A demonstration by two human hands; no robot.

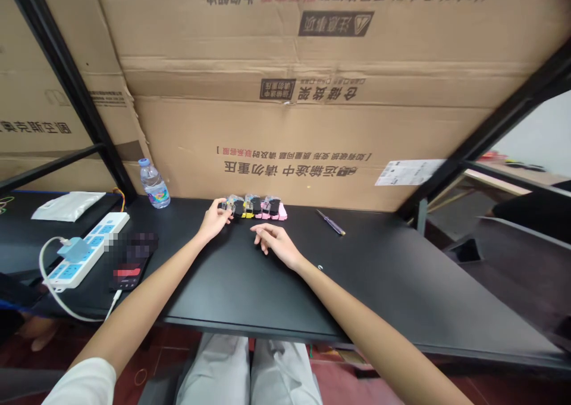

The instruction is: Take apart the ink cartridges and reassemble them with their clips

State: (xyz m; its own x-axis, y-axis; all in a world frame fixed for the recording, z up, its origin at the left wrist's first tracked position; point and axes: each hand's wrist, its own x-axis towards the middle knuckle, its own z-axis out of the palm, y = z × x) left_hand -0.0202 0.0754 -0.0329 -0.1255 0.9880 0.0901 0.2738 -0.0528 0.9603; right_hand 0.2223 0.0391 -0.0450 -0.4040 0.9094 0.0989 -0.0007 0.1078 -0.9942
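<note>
A row of small blocks with clear plastic tops and black sides stands at the back of the black table; their bases are yellow on one (250,206) and pink on another (272,209). At the row's left end, my left hand (216,220) has its thumb and fingers closed around the leftmost black-and-clear block (235,205). Part of that block is hidden by the fingers. In front of the row, my right hand (277,243) hovers over or rests on the tabletop, fingers loosely bent and apart, holding nothing. It does not touch the blocks.
A screwdriver (331,222) lies right of the row. To the left are a water bottle (154,185), a white power strip (89,250) with a plugged-in charger (74,249), a phone (132,262) on a cable, and a white packet (68,206). Cardboard (267,131) stands behind.
</note>
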